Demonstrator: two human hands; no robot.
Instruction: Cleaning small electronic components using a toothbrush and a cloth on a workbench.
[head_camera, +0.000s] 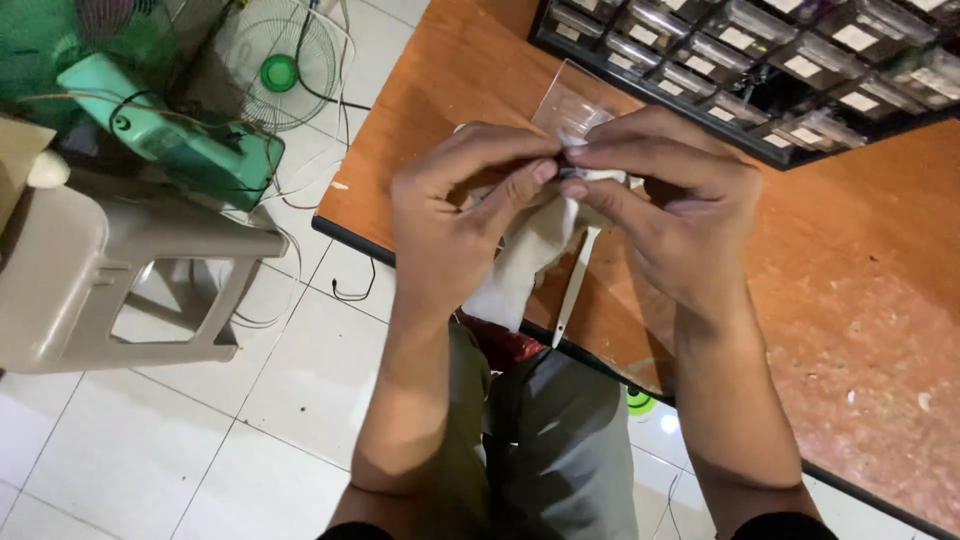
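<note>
Both hands, left hand (455, 215) and right hand (665, 195), are pinching a small part (578, 172) together; below the pinch, the cloth (525, 260) and white tool (572, 290) are dangling and may slip.

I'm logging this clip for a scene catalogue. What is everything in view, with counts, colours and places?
small clear plastic bag: one, transparent, pinched at the fingertips of both hands
cloth: one, off-white, hanging below the hands
slim white tool: one, white, pointing down under the hands over the table edge
table: one, orange-brown wood, right half of view
drawer organiser: one, black frame with clear drawers, top right on the table
plastic stool: one, beige, left on the floor
fan parts: green body and wire guard, top left
floor tiles: white, lower left
left hand: one, gripping the bag and cloth
right hand: one, pinching the bag
</note>
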